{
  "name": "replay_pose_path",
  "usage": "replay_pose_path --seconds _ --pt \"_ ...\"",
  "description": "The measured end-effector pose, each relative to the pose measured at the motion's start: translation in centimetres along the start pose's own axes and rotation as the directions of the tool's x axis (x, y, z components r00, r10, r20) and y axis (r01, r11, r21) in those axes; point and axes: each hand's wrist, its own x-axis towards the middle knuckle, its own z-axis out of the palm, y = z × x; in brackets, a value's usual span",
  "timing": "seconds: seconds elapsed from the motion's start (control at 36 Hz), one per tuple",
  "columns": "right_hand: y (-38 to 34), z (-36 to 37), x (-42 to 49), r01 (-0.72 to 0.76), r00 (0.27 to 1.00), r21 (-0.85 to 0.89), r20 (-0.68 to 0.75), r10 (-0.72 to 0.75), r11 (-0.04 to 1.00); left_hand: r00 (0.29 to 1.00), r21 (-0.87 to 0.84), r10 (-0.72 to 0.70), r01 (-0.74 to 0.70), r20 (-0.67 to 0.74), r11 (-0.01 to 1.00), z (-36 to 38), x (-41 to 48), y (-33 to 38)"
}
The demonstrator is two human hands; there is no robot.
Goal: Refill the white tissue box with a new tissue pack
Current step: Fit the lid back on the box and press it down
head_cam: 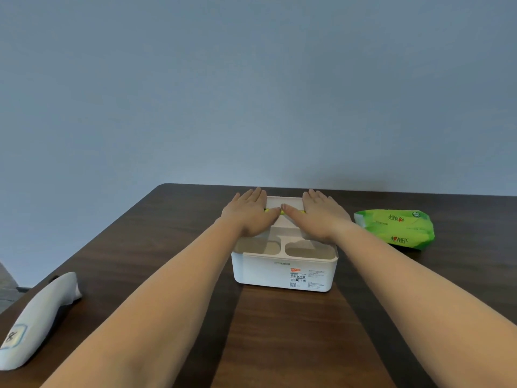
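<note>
The white tissue box [282, 271] stands in the middle of the dark wooden table, with two empty compartments along its near side and a label on its front wall. My left hand [249, 214] and my right hand [321, 217] both lie flat, palm down, on the lid over the box's far part. The thumbs nearly meet at the lid's middle. A thin green-yellow strip [270, 210] shows at the lid's slot between the hands. A green tissue pack [397, 228] lies on the table to the right of the box, apart from my right hand.
A white and grey soft pack [39, 317] lies at the table's left edge, near my left forearm. The dark wooden table [279, 337] ends just behind the box against a plain grey-blue wall.
</note>
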Motion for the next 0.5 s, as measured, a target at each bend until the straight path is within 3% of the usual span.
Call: replay_pose_path --seconds 0.14,0.28,0.5 --pt "0.0 0.2 -0.6 0.001 0.998 0.013 -0.057 0.0 1.0 0.999 -0.079 -0.006 0.002 -0.052 0.997 0.3 -0.6 0.0" --pt "0.0 0.8 -2.5 0.001 0.986 0.143 -0.168 0.023 0.99 0.986 -0.347 -0.093 0.041 -0.135 0.937 1.3 -2.0 -0.6" --pt "0.3 1.2 -5.8 0.052 0.988 0.166 -0.152 -0.026 0.985 0.983 -0.477 -0.092 0.005 -0.159 0.879 3.0 -6.0 -0.6"
